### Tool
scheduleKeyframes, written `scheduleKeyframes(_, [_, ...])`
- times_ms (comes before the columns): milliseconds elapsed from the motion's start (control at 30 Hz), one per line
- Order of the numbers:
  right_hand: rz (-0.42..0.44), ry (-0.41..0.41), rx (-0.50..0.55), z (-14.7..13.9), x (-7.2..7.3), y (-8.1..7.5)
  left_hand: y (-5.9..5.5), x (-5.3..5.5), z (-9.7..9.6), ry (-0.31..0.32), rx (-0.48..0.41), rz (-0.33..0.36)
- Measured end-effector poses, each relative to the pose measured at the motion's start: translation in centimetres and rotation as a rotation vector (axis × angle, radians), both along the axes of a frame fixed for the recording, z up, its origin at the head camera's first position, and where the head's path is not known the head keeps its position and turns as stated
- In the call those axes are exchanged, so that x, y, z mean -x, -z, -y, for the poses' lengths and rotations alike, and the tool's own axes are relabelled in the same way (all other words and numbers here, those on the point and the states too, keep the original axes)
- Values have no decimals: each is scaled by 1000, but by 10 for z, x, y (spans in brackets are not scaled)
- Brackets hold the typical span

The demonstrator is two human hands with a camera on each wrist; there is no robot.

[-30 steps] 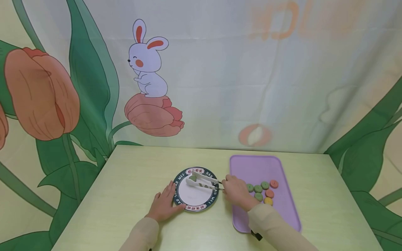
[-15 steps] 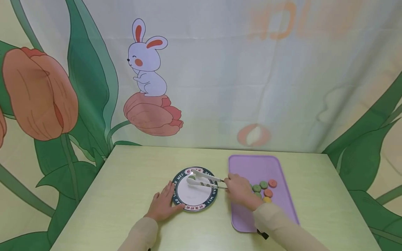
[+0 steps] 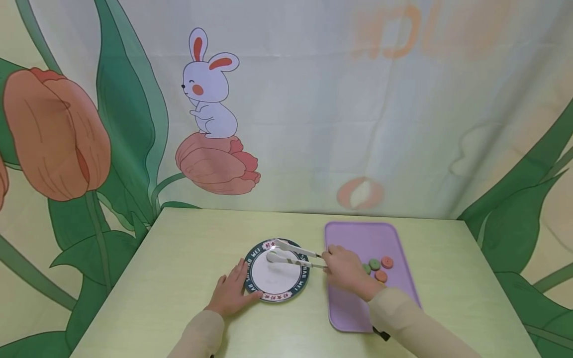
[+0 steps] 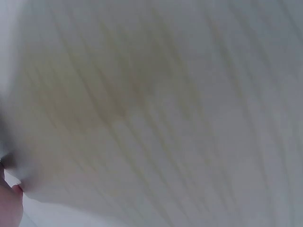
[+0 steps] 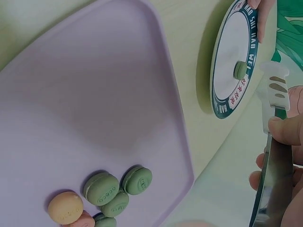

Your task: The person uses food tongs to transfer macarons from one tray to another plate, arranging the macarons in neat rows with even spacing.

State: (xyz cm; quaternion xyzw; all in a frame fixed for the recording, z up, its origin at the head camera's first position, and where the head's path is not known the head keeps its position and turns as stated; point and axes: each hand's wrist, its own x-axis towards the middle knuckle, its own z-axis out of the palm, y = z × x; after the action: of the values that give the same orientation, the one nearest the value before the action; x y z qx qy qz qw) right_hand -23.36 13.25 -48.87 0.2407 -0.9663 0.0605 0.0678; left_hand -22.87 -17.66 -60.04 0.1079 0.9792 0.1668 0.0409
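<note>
My right hand grips a pair of tongs with metal handles and white tips, reaching left over the plate. The round plate is white with a dark lettered rim. In the right wrist view a green macaron sits on it, apart from the tong tips; the tongs hide it in the head view. My left hand rests at the plate's left rim, fingers extended and thumb apart. The left wrist view is mostly a pale, blurred surface, with a bit of finger at its lower left edge.
Right of the plate lies a purple tray, partly under my right forearm. On it are several green macarons, a yellow-orange one and pink ones. A printed cloth hangs behind the table.
My right hand and the tongs have shifted slightly right. The green macaron, visible between the tips before, is now hidden in the head view. My left hand stays on the plate's rim.
</note>
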Motion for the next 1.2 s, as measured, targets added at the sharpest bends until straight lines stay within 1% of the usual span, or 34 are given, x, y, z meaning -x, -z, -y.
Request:
scheduleKeyframes(133, [-19, -7, 11, -4, -2, -2, 1, 0, 0, 1, 5, 2])
scheduleKeyframes(367, [-33, 6, -14, -16, -4, 0, 1, 0, -1, 2, 5, -4])
scheduleKeyframes(600, [-50, -20, 19, -27, -7, -4, 2, 1, -1, 1, 3, -9])
scheduleKeyframes(767, [-86, -35, 26, -35, -8, -5, 2, 1, -1, 1, 0, -10])
scheduleKeyframes(933, [-146, -40, 39, -46, -14, -8, 3, 1, -2, -1, -5, -10])
scheduleKeyframes(1033, [-148, -36, 52, -53, -16, -7, 4, 1, -1, -2, 2, -11])
scheduleKeyframes(1200, [-140, -1, 0, -63, -19, -4, 4, 2, -1, -3, 5, -5])
